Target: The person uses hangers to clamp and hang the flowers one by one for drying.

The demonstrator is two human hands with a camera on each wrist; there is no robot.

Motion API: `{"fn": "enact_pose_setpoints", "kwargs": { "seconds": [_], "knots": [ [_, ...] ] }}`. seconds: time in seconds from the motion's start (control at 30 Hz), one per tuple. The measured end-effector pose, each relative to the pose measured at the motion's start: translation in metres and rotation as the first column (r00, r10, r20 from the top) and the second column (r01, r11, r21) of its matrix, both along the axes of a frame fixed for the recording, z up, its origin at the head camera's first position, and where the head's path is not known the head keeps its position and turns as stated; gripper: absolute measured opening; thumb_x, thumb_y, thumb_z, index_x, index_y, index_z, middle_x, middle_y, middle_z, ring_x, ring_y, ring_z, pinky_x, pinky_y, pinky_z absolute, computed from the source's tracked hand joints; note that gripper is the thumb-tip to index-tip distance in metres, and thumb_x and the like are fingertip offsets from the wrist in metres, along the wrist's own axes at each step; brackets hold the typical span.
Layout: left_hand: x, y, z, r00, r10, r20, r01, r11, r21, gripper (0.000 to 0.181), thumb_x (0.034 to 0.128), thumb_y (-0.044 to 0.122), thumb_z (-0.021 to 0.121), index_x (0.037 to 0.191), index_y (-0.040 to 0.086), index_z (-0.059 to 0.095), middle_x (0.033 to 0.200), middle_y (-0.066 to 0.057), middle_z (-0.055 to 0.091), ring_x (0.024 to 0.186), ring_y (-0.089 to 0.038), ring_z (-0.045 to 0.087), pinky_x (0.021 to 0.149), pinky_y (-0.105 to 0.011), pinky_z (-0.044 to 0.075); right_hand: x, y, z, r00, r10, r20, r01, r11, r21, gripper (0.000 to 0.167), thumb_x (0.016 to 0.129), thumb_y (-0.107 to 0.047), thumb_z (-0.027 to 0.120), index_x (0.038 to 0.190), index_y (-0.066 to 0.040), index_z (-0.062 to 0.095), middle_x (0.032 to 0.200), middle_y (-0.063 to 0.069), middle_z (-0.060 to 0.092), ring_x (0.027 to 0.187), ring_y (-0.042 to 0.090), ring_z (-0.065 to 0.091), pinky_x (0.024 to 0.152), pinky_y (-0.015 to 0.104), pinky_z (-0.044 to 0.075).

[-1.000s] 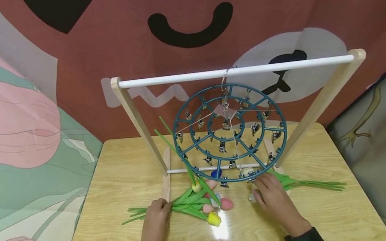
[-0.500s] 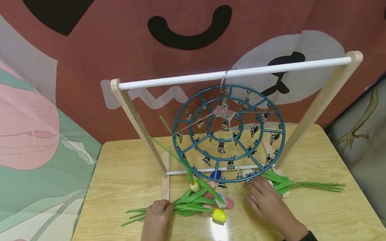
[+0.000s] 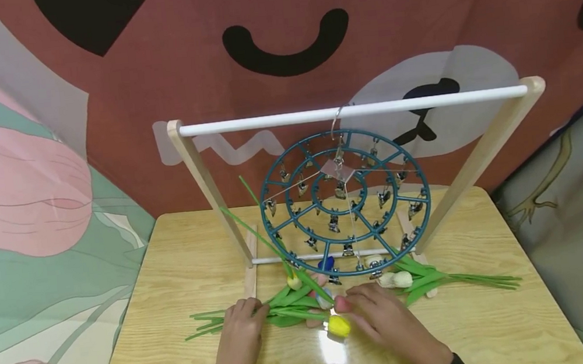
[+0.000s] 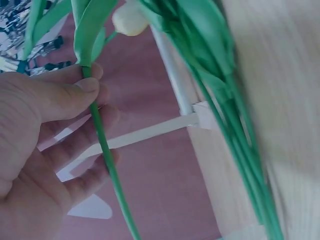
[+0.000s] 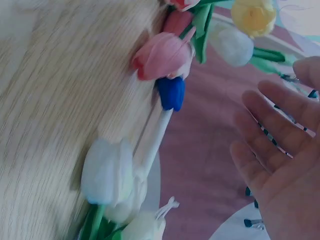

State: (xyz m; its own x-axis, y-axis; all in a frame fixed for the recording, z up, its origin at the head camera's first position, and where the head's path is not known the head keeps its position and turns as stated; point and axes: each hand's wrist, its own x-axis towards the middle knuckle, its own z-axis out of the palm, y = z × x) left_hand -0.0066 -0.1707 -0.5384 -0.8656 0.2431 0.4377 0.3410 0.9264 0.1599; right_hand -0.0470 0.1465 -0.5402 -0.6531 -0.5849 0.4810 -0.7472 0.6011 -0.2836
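In the head view, my left hand point(image 3: 239, 335) is at the stems on the left side of the table. The left wrist view shows its thumb and forefinger pinching a tulip's green stem point(image 4: 102, 137). A yellow tulip point(image 3: 339, 326) points right from this group, near my right hand point(image 3: 389, 322). The right hand's fingers are extended and spread in the right wrist view, with nothing held. Beside its fingertips in the head view lies a pink tulip point(image 3: 342, 303). White tulips point(image 3: 396, 280), a blue tulip point(image 3: 326, 264) and a pale yellow one point(image 3: 294, 282) lie around.
A wooden rack with a white top bar point(image 3: 264, 122) stands on the table point(image 3: 171, 246). From the bar hangs a round teal clip hanger point(image 3: 332, 248) with many metal clips, above the flowers. Green stems point(image 3: 485, 281) extend to the right. A printed cloth point(image 3: 205, 49) hangs behind.
My right hand has moved left from the white tulips to beside the pink and yellow tulips. The yellow tulip has shifted right, while my left hand has stayed nearly in place.
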Motion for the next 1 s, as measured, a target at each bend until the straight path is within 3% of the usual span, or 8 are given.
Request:
{"fn": "enact_pose_setpoints", "kwargs": {
  "seconds": [0.13,0.27,0.47,0.63,0.8,0.93,1.0],
  "knots": [
    [0.0,0.005,0.007,1.0,-0.009,0.005,0.009,1.0,0.019,0.04,0.0587,-0.015,0.091,0.091,0.006,0.081,0.093,-0.003,0.071,0.084,-0.017,0.066,0.07,-0.033,0.056,0.004,-0.008,0.003,0.998,0.031,0.058,-0.032,0.999,0.015,0.03,0.097,-0.037,0.071,0.118,-0.016,0.073,0.121,-0.002,0.071,0.112,0.015,0.065,0.096,0.039,0.057],
    [0.0,0.012,0.012,0.999,-0.036,0.006,0.036,0.999,0.032,0.036,0.0617,-0.012,0.091,0.09,0.007,0.081,0.092,-0.001,0.071,0.081,-0.014,0.064,0.065,-0.028,0.053,0.006,-0.015,0.008,0.998,0.037,0.046,-0.038,0.999,0.032,0.034,0.089,-0.032,0.08,0.117,-0.014,0.073,0.117,-0.002,0.073,0.106,0.014,0.066,0.09,0.037,0.059],
    [-0.001,0.023,0.014,0.997,-0.075,-0.02,0.076,0.996,0.045,0.034,0.0628,-0.011,0.091,0.089,0.008,0.081,0.091,0.0,0.069,0.08,-0.013,0.062,0.061,-0.024,0.048,0.004,-0.022,0.015,1.0,0.023,0.013,-0.024,0.998,0.052,0.033,0.084,-0.025,0.085,0.112,-0.011,0.074,0.106,0.0,0.076,0.095,0.014,0.071,0.082,0.035,0.062],
    [-0.003,0.032,0.013,0.992,-0.118,-0.036,0.12,0.99,0.069,0.032,0.0657,-0.01,0.088,0.09,0.009,0.081,0.088,0.001,0.068,0.078,-0.012,0.061,0.061,-0.024,0.05,0.002,-0.023,0.015,0.999,0.023,0.034,-0.025,0.997,0.066,0.021,0.084,-0.025,0.084,0.098,-0.015,0.072,0.094,-0.004,0.073,0.083,0.011,0.069,0.073,0.029,0.061],
    [-0.002,0.04,0.01,0.993,-0.107,-0.039,0.111,0.989,0.096,0.026,0.0686,-0.006,0.088,0.089,0.009,0.081,0.09,0.001,0.068,0.083,-0.014,0.06,0.068,-0.026,0.047,0.003,-0.021,0.012,0.993,-0.019,0.116,0.011,0.998,0.067,0.013,0.085,-0.022,0.084,0.089,-0.019,0.072,0.085,-0.009,0.072,0.076,0.007,0.068,0.067,0.024,0.06],
    [0.004,0.045,0.005,0.994,-0.073,-0.078,0.085,0.984,0.155,0.016,0.0736,0.005,0.089,0.085,0.01,0.079,0.086,0.003,0.062,0.081,-0.013,0.053,0.068,-0.025,0.041,0.005,-0.018,0.007,0.968,-0.063,0.243,0.051,0.997,0.057,0.007,0.089,-0.02,0.081,0.092,-0.018,0.074,0.086,-0.009,0.075,0.076,0.006,0.07,0.066,0.023,0.06],
    [0.007,0.048,0.002,0.994,-0.072,-0.085,0.089,0.972,0.217,0.014,0.0754,0.009,0.089,0.083,0.012,0.077,0.08,0.007,0.06,0.074,-0.006,0.05,0.065,-0.019,0.041,0.005,-0.015,0.002,0.953,-0.06,0.299,0.05,0.998,0.043,0.006,0.092,-0.021,0.078,0.096,-0.018,0.076,0.09,-0.008,0.077,0.079,0.007,0.073,0.068,0.024,0.061]
  ]
}}
